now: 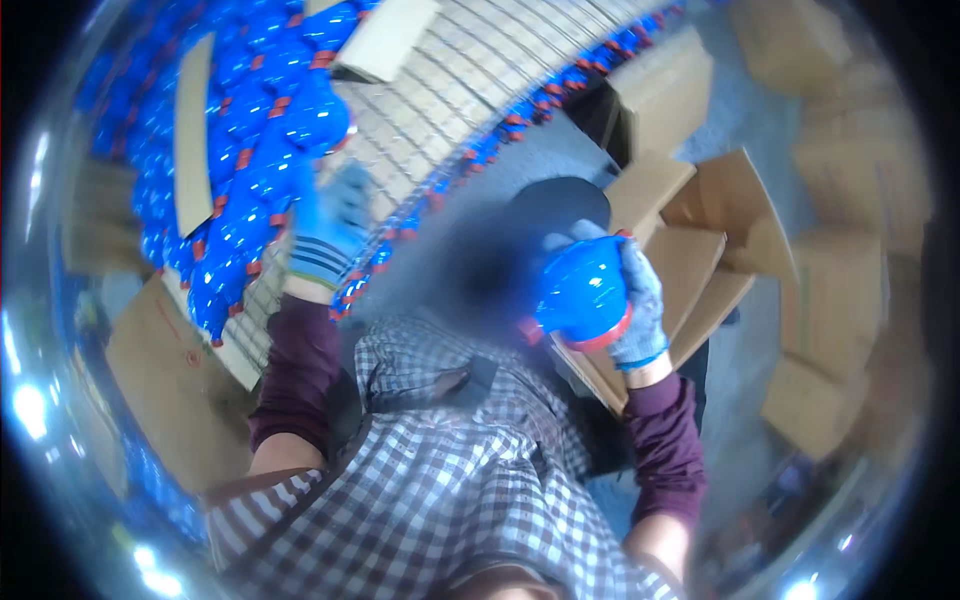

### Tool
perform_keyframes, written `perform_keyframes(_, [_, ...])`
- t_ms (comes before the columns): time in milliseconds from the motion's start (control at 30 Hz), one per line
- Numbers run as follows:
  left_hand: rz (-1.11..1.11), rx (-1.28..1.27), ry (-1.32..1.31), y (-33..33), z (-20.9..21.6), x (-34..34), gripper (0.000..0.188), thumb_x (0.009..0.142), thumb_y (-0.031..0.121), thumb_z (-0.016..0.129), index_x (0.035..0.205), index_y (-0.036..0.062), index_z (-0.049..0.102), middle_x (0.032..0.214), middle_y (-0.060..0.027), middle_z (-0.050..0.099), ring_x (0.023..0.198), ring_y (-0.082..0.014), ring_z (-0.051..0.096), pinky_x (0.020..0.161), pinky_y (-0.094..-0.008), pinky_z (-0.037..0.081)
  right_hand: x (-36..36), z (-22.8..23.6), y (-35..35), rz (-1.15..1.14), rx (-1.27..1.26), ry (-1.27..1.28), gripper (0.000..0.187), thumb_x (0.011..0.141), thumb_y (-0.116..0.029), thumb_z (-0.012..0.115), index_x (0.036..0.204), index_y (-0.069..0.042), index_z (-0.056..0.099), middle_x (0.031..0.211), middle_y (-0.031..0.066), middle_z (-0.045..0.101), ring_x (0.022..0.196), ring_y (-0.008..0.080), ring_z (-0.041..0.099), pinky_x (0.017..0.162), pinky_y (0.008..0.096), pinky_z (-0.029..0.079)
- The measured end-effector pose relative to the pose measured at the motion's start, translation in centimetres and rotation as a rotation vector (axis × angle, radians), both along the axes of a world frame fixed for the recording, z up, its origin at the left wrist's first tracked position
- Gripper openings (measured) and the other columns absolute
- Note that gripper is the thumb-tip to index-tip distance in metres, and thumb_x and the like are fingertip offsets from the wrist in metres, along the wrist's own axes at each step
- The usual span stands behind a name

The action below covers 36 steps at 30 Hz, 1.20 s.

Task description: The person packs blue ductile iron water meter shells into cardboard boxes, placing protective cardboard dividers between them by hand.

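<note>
My right hand (643,305), in a grey-blue knit glove, grips a round glossy blue container (580,290) with red trim at its ends. It is held over the open cardboard box on my right. My left hand (332,225), in a light blue glove with dark stripes at the cuff, reaches out over the edge of the wire rack. Its fingers are smeared by motion, close below another blue container (316,118) of the same kind. Whether they touch it I cannot make out.
Many like blue containers (235,150) lie packed on the wire rack (440,70), with cardboard strips (194,140) among them. An open cardboard box (690,260) stands at my right, its flaps up. A black round seat (562,203) is ahead; stacked cartons (835,290) line the right.
</note>
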<state>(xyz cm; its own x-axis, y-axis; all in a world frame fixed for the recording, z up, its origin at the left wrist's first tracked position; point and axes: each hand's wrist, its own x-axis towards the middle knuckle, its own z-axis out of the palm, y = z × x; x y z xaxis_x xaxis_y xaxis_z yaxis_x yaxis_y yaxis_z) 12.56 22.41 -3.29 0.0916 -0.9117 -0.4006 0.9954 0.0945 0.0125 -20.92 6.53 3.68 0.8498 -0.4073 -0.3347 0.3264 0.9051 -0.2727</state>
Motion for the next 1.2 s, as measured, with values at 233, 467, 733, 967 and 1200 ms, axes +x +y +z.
perform_keyframes(233, [0.094,0.356,-0.678,-1.3,0.8,1.1,0.041,0.090,0.053,0.043,0.088,0.0144,0.056,0.051,0.0054,0.034,0.038,-0.0085,0.030,0.035,-0.0247,0.025,-9.4,-5.9,-4.9,-0.170,-0.415,0.693,0.038,0.092,-0.029,0.051,0.117,0.000,0.054,0.113,0.0140,0.057,0.102,0.0226,0.058,0.092,0.0332,0.045])
perform_keyframes(467, [-0.133,0.324,-0.713,-1.3,4.8,-9.1,0.042,0.091,0.053,0.041,0.086,0.0139,0.054,0.049,0.0050,0.035,0.038,-0.0103,0.033,0.035,-0.0260,0.023,-7.2,-23.4,-5.0,0.681,-1.299,1.478,0.041,0.087,-0.040,0.045,0.111,-0.010,0.060,0.122,0.0222,0.051,0.109,0.0371,0.054,0.093,0.0426,0.042])
perform_keyframes(733, [-0.606,0.305,-0.875,-7.7,5.1,-14.6,0.035,0.094,0.040,0.042,0.082,0.0077,0.052,0.057,0.0003,0.045,0.043,-0.0087,0.041,0.039,-0.0239,0.031,-6.7,-30.4,-5.7,1.202,-1.524,1.148,0.038,0.085,-0.029,0.049,0.111,-0.003,0.059,0.118,0.0237,0.054,0.113,0.0386,0.050,0.093,0.0424,0.042])
perform_keyframes(967, [-1.076,-0.671,0.040,-13.3,-3.8,-23.7,0.038,0.093,0.042,0.046,0.090,0.0042,0.052,0.068,-0.0052,0.056,0.049,-0.0137,0.052,0.041,-0.0255,0.040,-12.3,-7.0,-7.6,-0.491,-0.244,0.187,0.048,0.094,-0.042,0.043,0.117,0.000,0.053,0.114,0.0142,0.058,0.106,0.0278,0.055,0.095,0.0408,0.043])
perform_keyframes(1200, [-0.927,-1.439,-2.095,-16.1,-3.8,-37.1,0.058,0.078,0.041,0.064,0.125,0.0095,0.048,0.114,-0.0108,0.056,0.105,-0.0239,0.054,0.088,-0.0404,0.045,-21.7,-8.9,-6.4,-0.639,0.151,0.016,0.040,0.088,-0.039,0.055,0.099,-0.001,0.059,0.116,0.0203,0.056,0.106,0.0367,0.055,0.092,0.0497,0.045])
